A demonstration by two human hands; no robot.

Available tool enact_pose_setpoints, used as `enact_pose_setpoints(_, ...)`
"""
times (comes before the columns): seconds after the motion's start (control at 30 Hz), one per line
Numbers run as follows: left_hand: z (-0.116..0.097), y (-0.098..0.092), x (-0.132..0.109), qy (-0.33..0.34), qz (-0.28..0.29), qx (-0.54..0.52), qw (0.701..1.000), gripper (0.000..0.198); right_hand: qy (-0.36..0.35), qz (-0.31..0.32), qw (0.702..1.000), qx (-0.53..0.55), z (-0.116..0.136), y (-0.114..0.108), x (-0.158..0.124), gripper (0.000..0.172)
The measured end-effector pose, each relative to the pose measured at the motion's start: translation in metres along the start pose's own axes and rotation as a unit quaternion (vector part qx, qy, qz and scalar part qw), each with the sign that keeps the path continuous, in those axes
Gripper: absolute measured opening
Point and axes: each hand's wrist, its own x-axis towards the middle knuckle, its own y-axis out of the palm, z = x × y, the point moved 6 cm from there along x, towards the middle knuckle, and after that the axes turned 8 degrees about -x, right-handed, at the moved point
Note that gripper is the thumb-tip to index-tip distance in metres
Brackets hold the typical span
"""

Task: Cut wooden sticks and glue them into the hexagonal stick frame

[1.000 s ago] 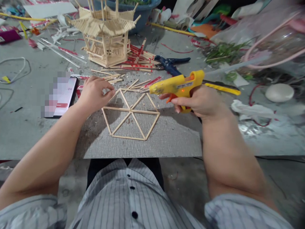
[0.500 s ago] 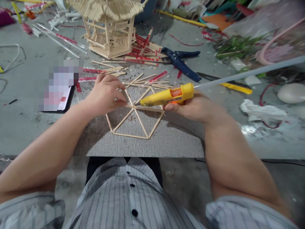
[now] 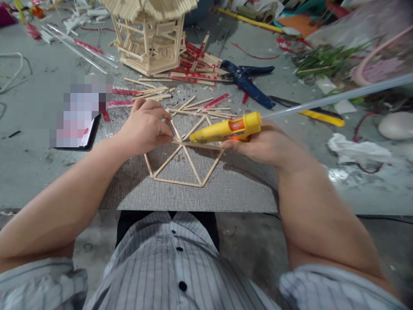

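Observation:
A yellow hot glue gun (image 3: 226, 129) with a long clear glue stick (image 3: 309, 103) in its back is gripped in my right hand (image 3: 266, 144). Its nozzle points left at the centre of a flat hexagonal frame of thin wooden sticks (image 3: 178, 182), where the spokes meet. My left hand (image 3: 150, 127) is at the frame's left side, fingers pinched on a wooden stick close to the centre. That hand and wrist hide part of the frame's left edge. The frame lies on the grey textured table surface (image 3: 180, 198).
A pavilion model of wooden sticks (image 3: 148, 43) stands at the back. Loose sticks (image 3: 151, 92) and blue-handled pliers (image 3: 248, 82) lie beyond the frame. A phone (image 3: 79, 122) is left, a yellow cutter (image 3: 322, 118) right. Plastic scraps and leaves (image 3: 322, 60) clutter the back right.
Both hands hold nearly the same place, with the nozzle still at the frame's centre. The whole view has shifted slightly.

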Motion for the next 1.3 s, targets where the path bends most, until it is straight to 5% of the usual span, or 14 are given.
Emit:
enact_pose_setpoints(0.53,0.004,0.003,0.000,0.027,-0.015,-0.011,0.999,0.022,-0.011,0.019,1.000,0.021,0.003,0.002,0.000,0.033)
enact_pose_setpoints(1.17,-0.004,0.000,0.002,-0.042,0.031,0.028,0.998,0.017,0.008,0.014,1.000,0.021,-0.006,0.002,-0.001,0.049)
enact_pose_setpoints(1.3,-0.003,0.001,0.003,-0.054,0.039,0.043,0.997,0.016,0.001,0.020,0.999,0.042,-0.005,0.001,0.000,0.037)
